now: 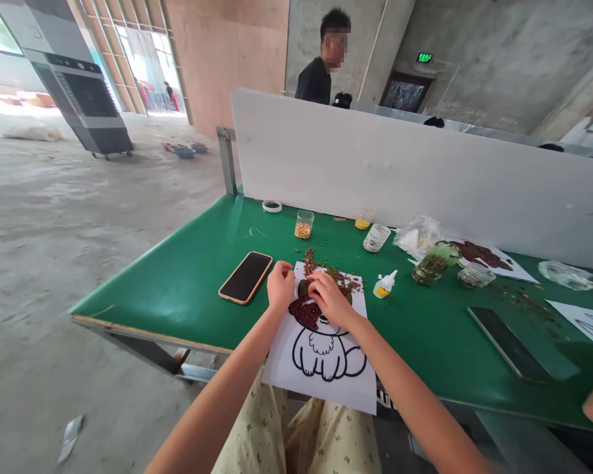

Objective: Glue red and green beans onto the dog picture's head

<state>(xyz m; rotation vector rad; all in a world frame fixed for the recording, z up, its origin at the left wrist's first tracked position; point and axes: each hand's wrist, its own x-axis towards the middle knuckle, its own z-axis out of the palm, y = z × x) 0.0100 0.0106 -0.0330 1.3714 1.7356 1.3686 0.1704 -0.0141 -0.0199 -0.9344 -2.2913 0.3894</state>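
Note:
A white sheet with a black-outlined cartoon animal (321,352) hangs partly over the table's front edge, over my lap. Dark red bits cover part of the animal's face. My left hand (281,287) is at the sheet's upper left edge, fingers curled in; whatever they might hold is hidden. Above the head of the drawing is my right hand (332,301), its fingers bent and drawn together, fingertips down near the ear; I cannot make out anything between them. Loose green and red flakes (333,273) lie along the sheet's top and on the table behind it.
On the green table (188,263) are a phone (246,278), a glue bottle (385,285), a cup of yellow kernels (304,225), a tape roll (272,206), several jars and a dark phone (508,343). A white partition (400,158) stands behind; a person (316,82) is beyond it.

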